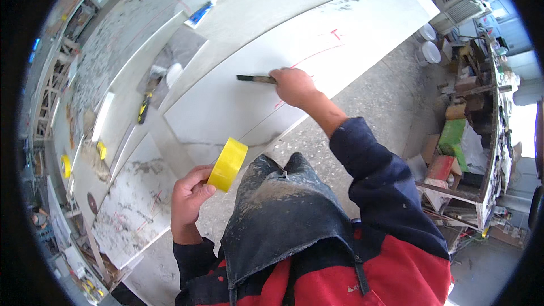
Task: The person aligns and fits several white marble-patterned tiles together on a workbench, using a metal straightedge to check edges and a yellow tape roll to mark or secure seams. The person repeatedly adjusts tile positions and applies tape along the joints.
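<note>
My left grip [191, 195] has a yellow tape roll [228, 164]; my right grip [293, 86] holds a slim dark-tipped tool [256, 79] over a red-marked white panel [212, 110]

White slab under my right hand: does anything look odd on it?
Yes: grey staining darkens the white slab at its near end, by the yellow tape roll, and dark smudges mark its far side. Both break the pale surface; I can't tell dirt from damage.

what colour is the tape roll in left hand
Yellow; the tape roll shows best in the head view.
</note>
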`<state>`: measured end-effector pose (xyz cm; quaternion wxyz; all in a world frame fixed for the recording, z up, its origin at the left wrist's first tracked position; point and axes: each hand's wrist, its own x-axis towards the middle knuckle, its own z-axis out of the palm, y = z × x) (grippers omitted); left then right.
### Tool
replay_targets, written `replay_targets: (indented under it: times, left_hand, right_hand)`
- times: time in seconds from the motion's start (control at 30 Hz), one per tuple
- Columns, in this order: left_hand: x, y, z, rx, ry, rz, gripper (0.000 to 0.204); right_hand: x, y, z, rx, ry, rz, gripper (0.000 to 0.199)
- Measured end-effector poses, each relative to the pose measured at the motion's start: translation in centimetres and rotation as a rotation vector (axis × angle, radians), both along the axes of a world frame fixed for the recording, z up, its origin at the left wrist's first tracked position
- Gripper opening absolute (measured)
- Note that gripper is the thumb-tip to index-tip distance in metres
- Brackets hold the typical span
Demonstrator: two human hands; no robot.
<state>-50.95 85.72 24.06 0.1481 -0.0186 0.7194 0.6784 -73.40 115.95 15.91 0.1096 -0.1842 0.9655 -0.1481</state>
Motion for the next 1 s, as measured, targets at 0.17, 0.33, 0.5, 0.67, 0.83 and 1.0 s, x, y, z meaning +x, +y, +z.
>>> replay_targets:
  times: [0.17, 0.33, 0.5, 0.67, 0.83, 1.0]
  left_hand:
    - [-4.1, 3.5, -1.1, 0.102, -0.096, -0.001, 0.039]
    - [-7.3, 6.7, -0.7, -0.088, 0.035, -0.029, 0.034]
    - [-9.2, 10.9, -0.1, -0.267, 0.163, -0.078, 0.032]
    - [-6.7, 17.5, 0.9, 0.193, -0.020, 0.355, 0.038]
    - [-4.5, 23.2, -1.1, 0.542, -0.067, 0.783, 0.033]
    - [-2.7, 24.3, -3.4, 0.707, -0.068, 1.027, 0.016]
  right_hand:
    - [2.2, -0.2, 8.3, -0.515, -0.199, 0.266, 0.047]
    - [2.3, 0.8, 11.7, -0.491, -0.122, 0.730, 0.042]
    - [-2.5, 2.6, 10.6, -0.377, -0.372, 1.060, 0.034]
    - [-5.8, 6.2, 11.9, -0.526, -0.648, 1.214, 0.031]
    - [-8.1, 7.1, 12.7, -0.599, -0.735, 1.259, 0.029]
    - [-7.3, 6.0, 13.1, -0.608, -0.744, 1.288, 0.028]
